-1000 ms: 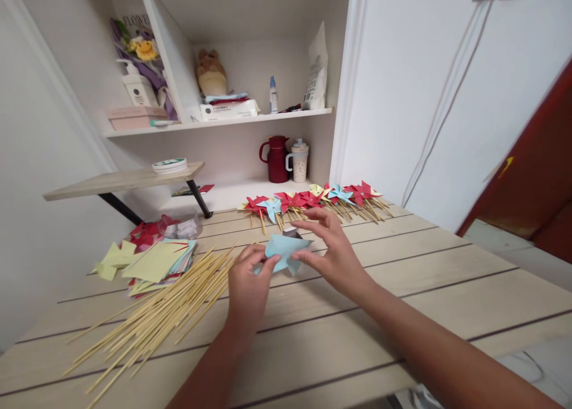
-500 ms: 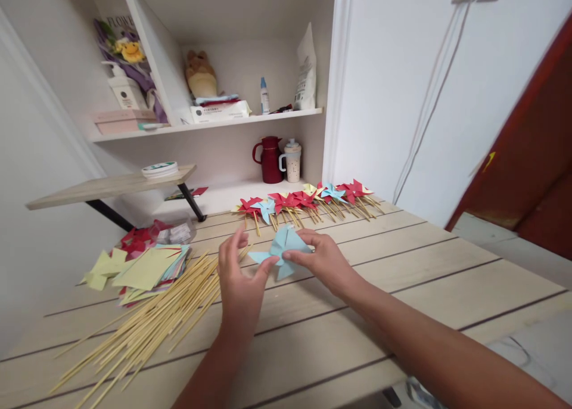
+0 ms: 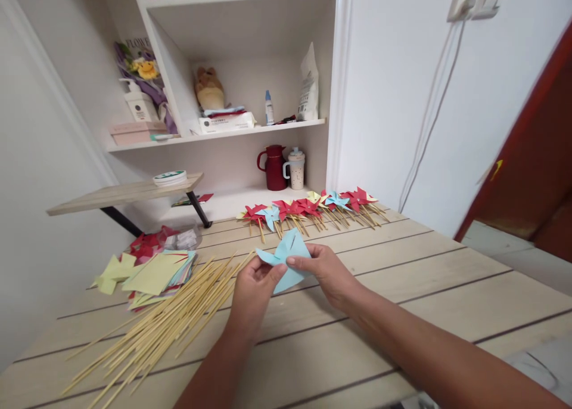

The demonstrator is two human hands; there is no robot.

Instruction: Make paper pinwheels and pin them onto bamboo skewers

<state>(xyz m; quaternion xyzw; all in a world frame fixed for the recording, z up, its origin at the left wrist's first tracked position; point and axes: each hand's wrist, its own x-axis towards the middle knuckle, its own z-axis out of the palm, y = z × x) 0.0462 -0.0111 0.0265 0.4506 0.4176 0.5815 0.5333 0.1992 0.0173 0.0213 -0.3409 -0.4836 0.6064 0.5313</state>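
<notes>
Apparently folding paper (image 3: 282, 253) above the table (image 3: 330, 355), near the pinwheels (image 3: 308, 206), pinched in a nearly closed left hand (image 3: 254, 287) and right hand (image 3: 329, 273), probably needing firm pressure at the centre for another corner.

Left hand (image 3: 252, 287) bare, right hand (image 3: 329, 272) bare; both forearms (image 3: 406, 331) bare, slender, tapering toward wrists (image 3: 349, 296).

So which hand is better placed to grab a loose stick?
Probably the left hand: it is nearer the loose sticks, and the right hand also pinches the blue paper, so could hold it alone.
</notes>
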